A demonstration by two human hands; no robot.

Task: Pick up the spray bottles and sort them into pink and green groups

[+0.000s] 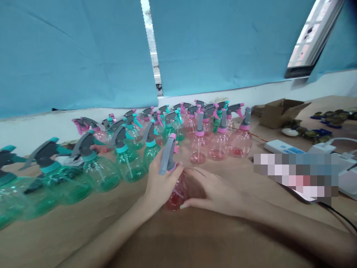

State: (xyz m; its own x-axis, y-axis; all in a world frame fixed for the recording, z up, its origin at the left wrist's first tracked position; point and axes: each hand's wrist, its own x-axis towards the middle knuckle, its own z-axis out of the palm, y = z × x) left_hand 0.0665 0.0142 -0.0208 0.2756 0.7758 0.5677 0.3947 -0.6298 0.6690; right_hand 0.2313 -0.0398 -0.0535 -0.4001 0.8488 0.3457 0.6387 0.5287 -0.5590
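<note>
A pink see-through spray bottle [176,196] with a grey and pink trigger head stands on the brown table [83,227], just in front of me. My left hand [161,183] wraps around its left side and neck. My right hand [212,190] cups its right side, fingers curled against the body. Both hands hold this one bottle upright.
Behind it stand several green spray bottles [103,173] on the left and several pink spray bottles [220,143] in the middle. A cardboard box [280,111], a white device [281,147], small dark caps [331,119] and a black cable [338,216] lie at the right. A blue curtain [78,52] hangs behind.
</note>
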